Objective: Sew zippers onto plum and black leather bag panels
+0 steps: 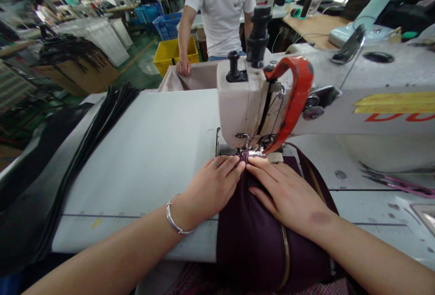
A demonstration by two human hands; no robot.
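Observation:
A dark purple leather bag piece with a brass zipper lies under the presser foot of a white sewing machine. My left hand, with a silver bangle at the wrist, has its fingers closed together on the leather's left side, tips by a narrow seam ridge; its thumb is hidden. Across the right side of the leather my right hand lies flat, fingers stretched and thumb apart. Both hands' fingertips are just in front of the presser foot. The needle tip is too small to make out.
An orange guard curves beside the needle area. Black strips hang over the left table edge. Pink-handled scissors lie at right. Opposite, a person in a white shirt rests a hand on beige material. Behind are yellow and blue crates.

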